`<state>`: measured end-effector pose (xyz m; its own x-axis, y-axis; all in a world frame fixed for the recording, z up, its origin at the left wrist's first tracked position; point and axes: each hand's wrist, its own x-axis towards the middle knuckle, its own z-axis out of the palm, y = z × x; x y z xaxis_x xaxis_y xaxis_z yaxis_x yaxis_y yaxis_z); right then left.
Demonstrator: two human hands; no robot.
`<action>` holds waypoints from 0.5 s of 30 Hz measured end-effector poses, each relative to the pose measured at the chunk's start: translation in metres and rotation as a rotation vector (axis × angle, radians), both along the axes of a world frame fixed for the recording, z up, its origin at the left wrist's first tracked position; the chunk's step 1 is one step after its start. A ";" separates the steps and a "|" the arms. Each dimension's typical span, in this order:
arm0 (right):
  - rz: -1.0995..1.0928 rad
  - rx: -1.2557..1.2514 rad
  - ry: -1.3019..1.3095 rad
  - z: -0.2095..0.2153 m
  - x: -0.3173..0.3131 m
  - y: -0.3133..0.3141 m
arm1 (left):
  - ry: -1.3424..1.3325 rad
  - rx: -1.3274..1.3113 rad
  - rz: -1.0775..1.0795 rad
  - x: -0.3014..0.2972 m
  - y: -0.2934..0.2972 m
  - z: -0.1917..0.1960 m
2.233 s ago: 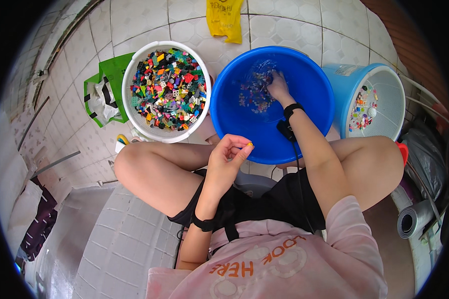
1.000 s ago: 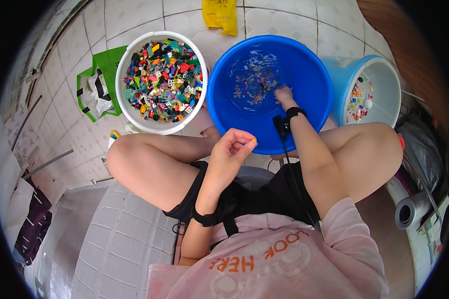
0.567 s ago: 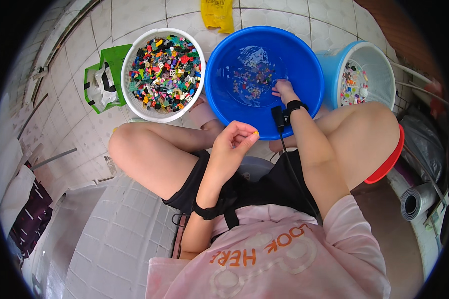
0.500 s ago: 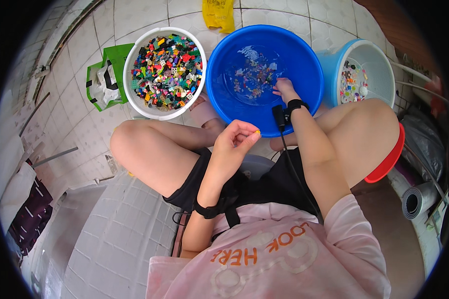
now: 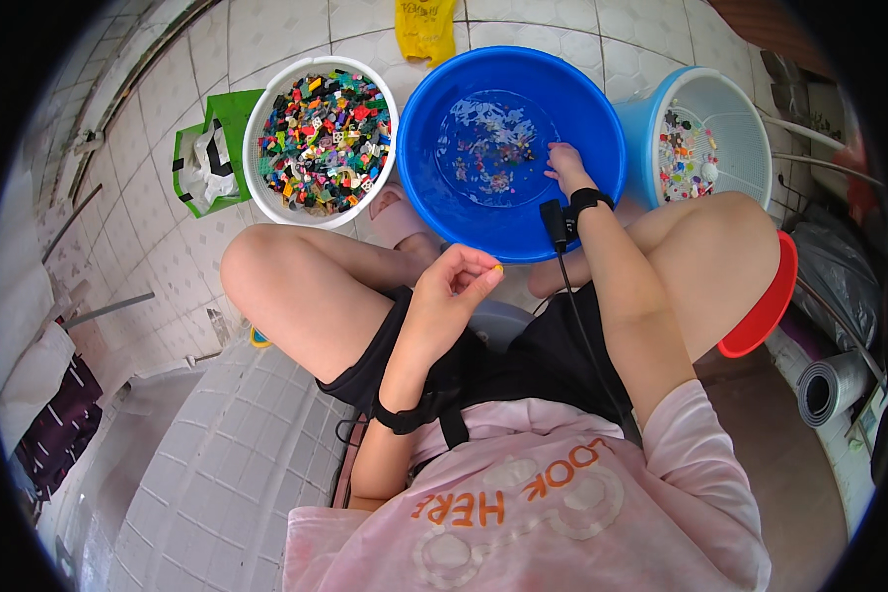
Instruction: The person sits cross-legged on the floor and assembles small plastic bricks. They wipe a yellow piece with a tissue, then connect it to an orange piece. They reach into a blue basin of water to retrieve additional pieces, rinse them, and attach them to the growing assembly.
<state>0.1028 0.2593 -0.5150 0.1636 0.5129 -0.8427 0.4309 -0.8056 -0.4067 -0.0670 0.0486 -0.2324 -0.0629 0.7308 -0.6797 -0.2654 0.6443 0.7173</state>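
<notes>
My left hand [image 5: 451,296] is raised in front of my lap, thumb and forefinger pinched on a small yellow piece [image 5: 498,268]. My right hand [image 5: 567,170] is over the right side of a large blue basin [image 5: 416,187]. Its fingers are curled together, and whatever they may hold is too small to make out. Water fills the bottom of the basin, with many tiny colourful pieces [image 5: 498,148] in it. Left of it stands a round white basket [image 5: 254,163] heaped with mixed toy bricks [image 5: 326,138]. A light blue and white basket [image 5: 755,163] at the right contains scattered small pieces [image 5: 683,153].
A green bag [image 5: 192,178] with a white lining lies beyond the white basket. Behind the basin is a yellow plastic bag [image 5: 426,32]. A red round object [image 5: 765,306] is beside my right knee, near a rolled grey mat [image 5: 827,392]. Tiled floor [image 5: 183,252] surrounds the containers.
My right hand has drawn a little to the right, away from the pieces in the water. My left hand keeps its pinch on the yellow piece. The whole view has shifted slightly.
</notes>
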 end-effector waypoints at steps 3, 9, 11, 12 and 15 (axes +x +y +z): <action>0.022 -0.034 0.024 0.002 -0.003 0.007 | 0.002 -0.008 -0.012 0.000 0.006 0.001; 0.054 -0.030 0.056 -0.006 -0.013 0.023 | 0.020 -0.050 -0.023 -0.006 0.018 -0.002; 0.048 -0.084 0.069 -0.013 -0.018 0.027 | -0.002 -0.076 0.000 -0.010 0.021 -0.004; 0.037 -0.108 0.085 -0.017 -0.021 0.028 | -0.008 -0.084 0.010 -0.012 0.023 -0.005; 0.007 -0.178 0.136 -0.024 -0.031 0.029 | -0.022 -0.105 0.034 -0.018 0.029 -0.008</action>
<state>0.0718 0.2886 -0.5389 0.0394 0.3550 -0.9340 0.3872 -0.8672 -0.3132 -0.0850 0.0778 -0.2400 -0.0706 0.6532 -0.7539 -0.3035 0.7059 0.6400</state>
